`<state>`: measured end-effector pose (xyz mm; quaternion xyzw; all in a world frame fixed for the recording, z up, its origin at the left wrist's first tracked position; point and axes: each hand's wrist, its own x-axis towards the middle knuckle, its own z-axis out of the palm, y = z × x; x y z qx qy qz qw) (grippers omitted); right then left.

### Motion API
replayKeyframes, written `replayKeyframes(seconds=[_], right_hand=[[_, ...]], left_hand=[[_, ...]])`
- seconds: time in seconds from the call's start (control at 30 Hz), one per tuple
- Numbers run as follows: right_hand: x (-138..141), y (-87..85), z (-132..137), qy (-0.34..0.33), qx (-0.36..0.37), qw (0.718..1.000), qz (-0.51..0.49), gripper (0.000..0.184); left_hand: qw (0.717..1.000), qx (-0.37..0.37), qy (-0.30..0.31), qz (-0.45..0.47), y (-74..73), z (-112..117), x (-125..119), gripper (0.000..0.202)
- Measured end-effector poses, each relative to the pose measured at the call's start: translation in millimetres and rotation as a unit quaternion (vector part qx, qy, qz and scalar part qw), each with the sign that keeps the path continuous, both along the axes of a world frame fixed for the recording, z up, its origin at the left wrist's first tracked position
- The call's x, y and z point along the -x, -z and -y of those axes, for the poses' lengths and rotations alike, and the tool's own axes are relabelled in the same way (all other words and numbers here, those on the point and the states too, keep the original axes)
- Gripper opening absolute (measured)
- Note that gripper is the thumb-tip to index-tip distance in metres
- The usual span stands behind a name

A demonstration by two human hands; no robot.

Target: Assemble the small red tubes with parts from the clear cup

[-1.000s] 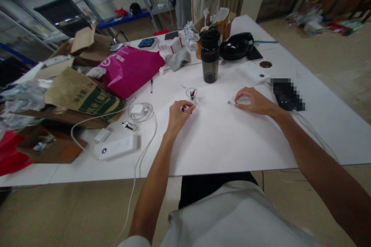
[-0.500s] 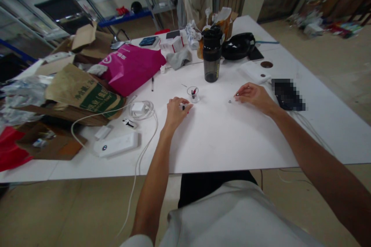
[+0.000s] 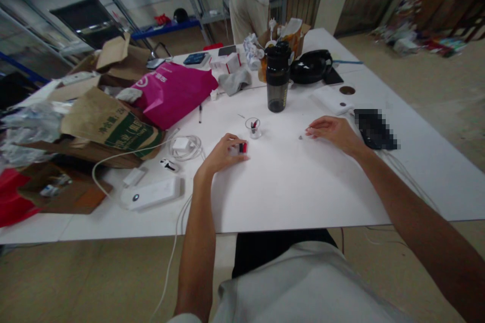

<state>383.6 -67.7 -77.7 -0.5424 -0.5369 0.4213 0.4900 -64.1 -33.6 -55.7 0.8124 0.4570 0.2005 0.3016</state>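
On the white table (image 3: 273, 186), a small clear cup (image 3: 253, 134) holds little red and black pieces. Left of it, my left hand (image 3: 223, 152) is open, thumb and fingers spread around a small red-and-black piece (image 3: 243, 148). Whether the fingers touch that piece is hard to tell. Over to the right, my right hand (image 3: 331, 132) is closed, its fingertips together low over the table. Anything pinched there is too small to make out. Just left of those fingertips lies a tiny grey metal bit (image 3: 300, 137).
Behind the cup stands a dark shaker bottle (image 3: 277, 81). Coiled white cable (image 3: 189, 146), a white power bank (image 3: 153, 193), a pink bag (image 3: 178, 93) and cardboard boxes crowd the left. A blurred-out dark object (image 3: 375, 128) lies right. A person (image 3: 248, 0) stands beyond the table.
My left hand has opened from its pinch on the red-and-black piece and drawn slightly back left. My right hand stays nearly in place, and the person behind has shifted left.
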Motion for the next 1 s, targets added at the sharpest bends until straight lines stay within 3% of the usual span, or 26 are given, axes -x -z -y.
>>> replayKeyframes(seconds=[0.13,0.33,0.57,1.0], right_hand=[[-3,3.3,1,-0.018,-0.048,0.992,0.114,0.054],[-7,3.1,0,-0.051,-0.120,0.954,0.272,0.035],[-3,-6.5,7,-0.075,-0.153,0.940,0.294,0.032],[3,-6.6,7,-0.083,-0.123,0.947,0.285,0.023]], left_hand=[[1.000,0.002,-0.003,0.003,-0.9,-1,-2,0.058],[1.000,-0.011,-0.019,0.014,-0.4,-1,-1,0.057],[0.999,-0.023,-0.021,0.033,1.1,-2,-1,0.059],[0.999,-0.008,-0.029,0.027,-0.6,-1,-2,0.067]])
